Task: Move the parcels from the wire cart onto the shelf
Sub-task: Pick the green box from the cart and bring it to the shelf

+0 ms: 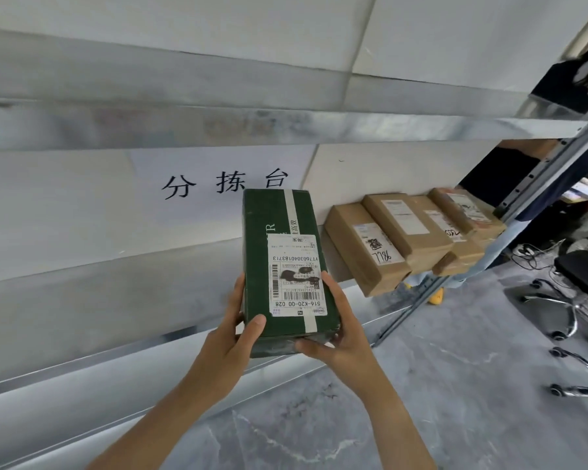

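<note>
- While both hands grasp it, the green parcel (279,232) lies lengthwise over the metal shelf (116,300), its near end jutting out past the shelf's front edge toward the person.
- Whether the parcel's far end rests on the shelf or is held just above it cannot be told.
- The left hand (231,337) grips the near left corner, thumb pressed on the top face and fingers running along the left side.
- The right hand (340,330) clasps the near right corner, fingers up the right side and thumb across the near end face.
- A white shipping label (296,276) with barcodes and printed numbers covers the near half of the top face, and a pale tape strip (291,205) runs the parcel's length.
- To the right on the same shelf sits a row of brown parcels (350,245), packed side by side and angled, each with a white label; the nearest is just beside the green one.
- A paper sign (218,188) with black characters hangs on the wall behind the shelf, partly hidden by the green parcel.
- An upper shelf (184,123) spans the view above.
- At the far right, a chrome chair base (571,310) with casters stands on the grey marbled floor (421,385).
</note>
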Available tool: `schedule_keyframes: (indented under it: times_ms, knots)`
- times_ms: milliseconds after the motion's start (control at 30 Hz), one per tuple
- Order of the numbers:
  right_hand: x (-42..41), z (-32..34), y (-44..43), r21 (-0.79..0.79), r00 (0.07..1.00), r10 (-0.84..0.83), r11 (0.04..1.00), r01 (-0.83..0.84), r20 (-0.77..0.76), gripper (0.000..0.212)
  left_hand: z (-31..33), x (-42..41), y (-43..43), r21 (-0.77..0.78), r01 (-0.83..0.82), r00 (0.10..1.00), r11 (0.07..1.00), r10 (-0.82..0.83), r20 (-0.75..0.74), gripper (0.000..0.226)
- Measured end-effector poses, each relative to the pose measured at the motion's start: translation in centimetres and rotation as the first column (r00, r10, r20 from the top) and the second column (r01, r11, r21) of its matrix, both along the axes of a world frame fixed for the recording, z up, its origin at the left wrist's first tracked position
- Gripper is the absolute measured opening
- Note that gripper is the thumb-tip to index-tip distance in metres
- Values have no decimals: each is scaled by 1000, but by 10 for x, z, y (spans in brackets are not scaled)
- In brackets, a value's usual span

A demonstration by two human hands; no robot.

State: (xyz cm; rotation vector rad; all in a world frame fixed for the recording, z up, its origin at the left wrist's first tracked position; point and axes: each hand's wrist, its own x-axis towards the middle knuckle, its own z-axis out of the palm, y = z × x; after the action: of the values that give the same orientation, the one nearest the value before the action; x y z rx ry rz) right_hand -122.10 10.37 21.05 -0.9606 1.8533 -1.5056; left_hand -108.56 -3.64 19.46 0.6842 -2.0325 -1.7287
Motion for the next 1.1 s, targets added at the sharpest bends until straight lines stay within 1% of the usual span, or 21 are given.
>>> schedule_keyframes:
  times_ms: [100, 267, 467, 567, 700, 800, 867, 900, 1033, 1100]
  knots:
    - [-16, -5, 6, 16, 1000, -27, 1000, 27, 7, 89, -7, -17, 4, 23, 20, 1000, 1000, -21, 15, 73]
    - [-60, -19, 12, 52, 999, -33, 998, 31, 38, 83, -19, -56, 10, 43, 22, 997, 999, -25, 67, 85]
    - [-113, -26, 19, 98, 1000, 8, 995, -11, 29, 76, -32, -105, 25, 88, -31, 990, 996, 18, 143, 83]
    - [-142, -29, 25, 136, 1000, 5, 991, -2, -22, 78, -30, -131, 36, 76, -38, 983, 996, 23, 184, 80]
    - [-177, -36, 28, 160, 995, 31, 987, -16, -91, 80, -28, -161, 50, 58, -97, 977, 994, 83, 197, 62]
    - [-193, -36, 25, 175, 987, 65, 984, -39, -145, 79, -29, -172, 55, 36, -140, 969, 989, 130, 209, 63]
    - [-202, -35, 22, 215, 969, 91, 976, -40, -232, 78, -31, -176, 57, 26, -150, 966, 988, 141, 216, 72]
    - [-206, -34, 21, 237, 959, 96, 971, -32, -267, 78, -32, -177, 58, 23, -151, 963, 988, 141, 228, 72]
    - [-221, -40, 19, 322, 939, 118, 947, -9, -322, 81, -32, -183, 63, 17, -153, 953, 988, 143, 267, 72]
    - [-223, -44, 18, 333, 936, 114, 943, 4, -333, 82, -35, -185, 63, 10, -158, 953, 987, 150, 263, 70]
